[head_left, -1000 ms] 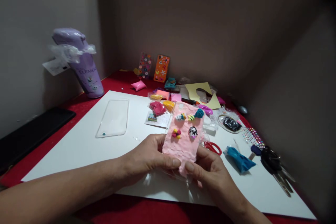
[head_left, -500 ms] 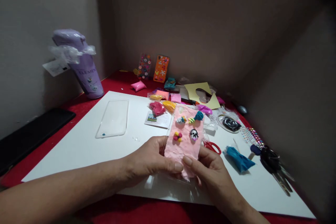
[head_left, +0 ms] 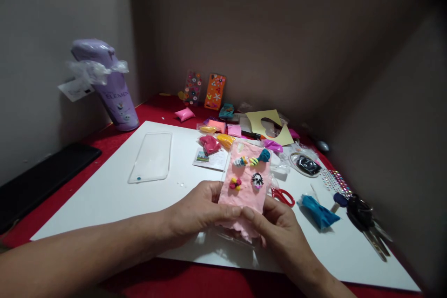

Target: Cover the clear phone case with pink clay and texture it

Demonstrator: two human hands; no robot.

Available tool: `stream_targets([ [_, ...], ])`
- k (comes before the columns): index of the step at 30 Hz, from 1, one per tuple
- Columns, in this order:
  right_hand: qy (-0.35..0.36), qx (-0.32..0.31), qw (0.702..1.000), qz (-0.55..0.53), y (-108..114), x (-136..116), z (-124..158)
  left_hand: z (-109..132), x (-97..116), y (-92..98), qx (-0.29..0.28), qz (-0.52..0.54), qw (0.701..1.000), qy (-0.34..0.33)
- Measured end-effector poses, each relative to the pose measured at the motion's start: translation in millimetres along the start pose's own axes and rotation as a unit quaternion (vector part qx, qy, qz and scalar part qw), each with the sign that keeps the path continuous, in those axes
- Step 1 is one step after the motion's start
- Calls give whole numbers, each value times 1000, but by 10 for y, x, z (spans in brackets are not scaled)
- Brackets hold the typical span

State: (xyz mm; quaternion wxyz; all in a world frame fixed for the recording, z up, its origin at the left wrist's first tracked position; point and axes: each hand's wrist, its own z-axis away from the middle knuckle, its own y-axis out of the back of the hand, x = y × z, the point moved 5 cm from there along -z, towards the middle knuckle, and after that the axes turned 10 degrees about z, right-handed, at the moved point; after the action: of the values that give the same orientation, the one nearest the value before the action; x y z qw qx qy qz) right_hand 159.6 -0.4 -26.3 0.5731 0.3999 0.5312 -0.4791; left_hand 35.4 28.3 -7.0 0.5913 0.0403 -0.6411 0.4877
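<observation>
Red cloth and a white board [head_left: 104, 200] fill the desk corner. Both hands hold the pink case [head_left: 244, 191] just above the board, with the left hand [head_left: 199, 212] and right hand [head_left: 279, 226] closed on its lower end, thumbs on top. Clay covers its back and several small ornaments [head_left: 257, 179] sit on the upper half. The bottom edge hangs ragged, so trimming seems left — scissors [head_left: 283, 196] lie just beside. A clear case [head_left: 152, 156] lies bare — untouched, I judge.
</observation>
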Motion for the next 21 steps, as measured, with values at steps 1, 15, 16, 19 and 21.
stream_targets([
  [1, -3, 3, 1000, 2, 2, 0, 6, -2, -8, -1, -7, 4, 1000, 1],
  [15, 15, 23, 1000, 1, 17, -30, -4, 4, 2, 6, -16, -9, 1000, 5],
  [16, 16, 18, 1000, 1, 10, -32, -3, 7, 7, 8, -12, -13, 1000, 4],
  [19, 20, 7, 1000, 13, -7, -40, 7, 12, 13, 3, -7, -22, 1000, 4],
  [21, 17, 8, 1000, 19, -10, -39, 14, 13, 7, -8, -14, -21, 1000, 9],
])
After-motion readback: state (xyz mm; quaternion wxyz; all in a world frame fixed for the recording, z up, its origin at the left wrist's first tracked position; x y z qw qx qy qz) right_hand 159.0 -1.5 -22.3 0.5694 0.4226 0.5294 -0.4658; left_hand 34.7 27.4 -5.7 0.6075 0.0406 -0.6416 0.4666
